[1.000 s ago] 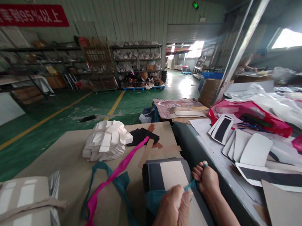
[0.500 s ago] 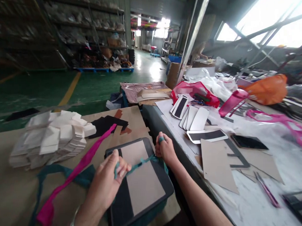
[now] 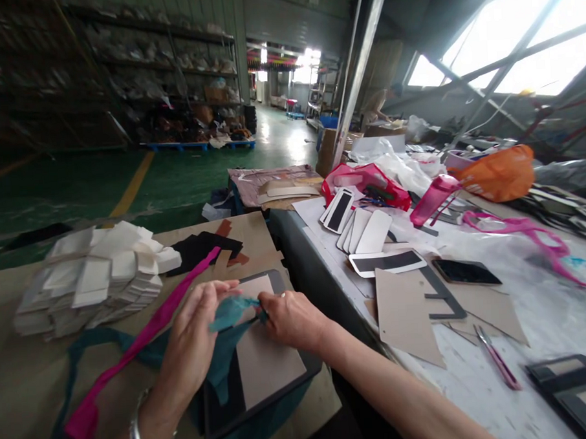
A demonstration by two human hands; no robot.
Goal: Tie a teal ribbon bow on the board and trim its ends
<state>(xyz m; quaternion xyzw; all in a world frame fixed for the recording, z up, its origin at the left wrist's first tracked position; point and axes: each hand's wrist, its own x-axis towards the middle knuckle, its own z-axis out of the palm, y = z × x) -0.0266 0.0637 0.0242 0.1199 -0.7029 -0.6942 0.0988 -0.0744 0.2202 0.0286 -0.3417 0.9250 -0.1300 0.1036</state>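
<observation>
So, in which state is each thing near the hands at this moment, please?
teal strip: pinched between left hand and right hand
panel stack: lying flat, under the strip
pink strip: loose, untouched
white pieces: piled
pink bottle: leaning, not upright

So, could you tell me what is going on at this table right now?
A person is working a teal strip with both hands over a stack of dark and tan panels on the brown table. The right hand pinches the strip; the left hand lies along it, though its grip is unclear. A pink strip and a bundle of white pieces lie to the left.
</observation>
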